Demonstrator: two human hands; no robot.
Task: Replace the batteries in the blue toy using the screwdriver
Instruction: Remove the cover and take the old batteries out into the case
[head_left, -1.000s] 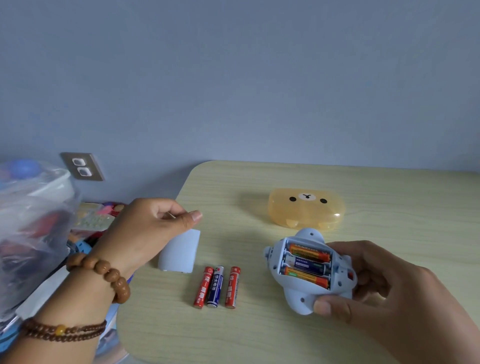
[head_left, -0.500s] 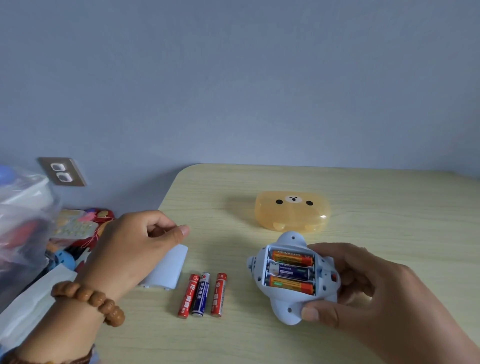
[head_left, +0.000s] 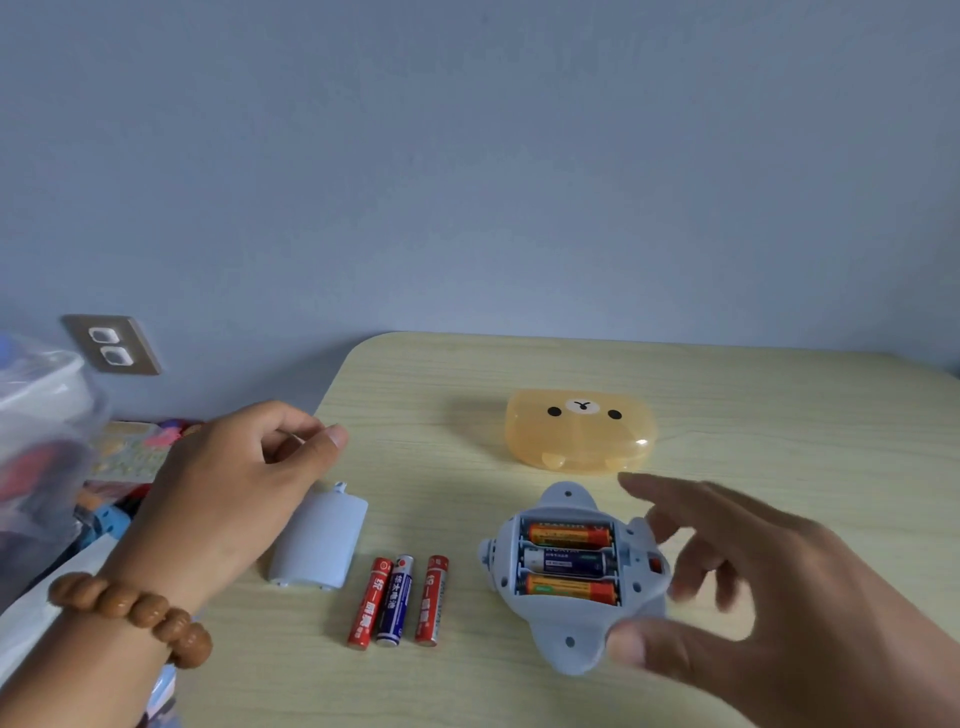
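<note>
The blue toy (head_left: 566, 642) lies on the table with its battery bay open and facing up. In the bay sit three batteries (head_left: 569, 562): orange, blue, orange. My right hand (head_left: 753, 597) hovers at the toy's right with blurred, spread fingers; its thumb tip is by the toy's lower end. The toy's blue battery cover (head_left: 319, 540) lies to the left, partly under my left hand (head_left: 228, 499). That hand's fingers are curled and the thumb pinches a thin metal piece (head_left: 293, 436), mostly hidden. Three loose batteries (head_left: 397, 600), red, blue and red, lie side by side between cover and toy.
An orange translucent box (head_left: 579, 436) with a bear face sits behind the toy. The wooden table (head_left: 753, 405) ends in a rounded corner at the left. Beyond that edge are a plastic bag of toys (head_left: 41, 441) and a wall socket (head_left: 111, 345).
My right hand has let go of the toy and spread its fingers; the toy now rests on the table. My left hand stays curled over the cover.
</note>
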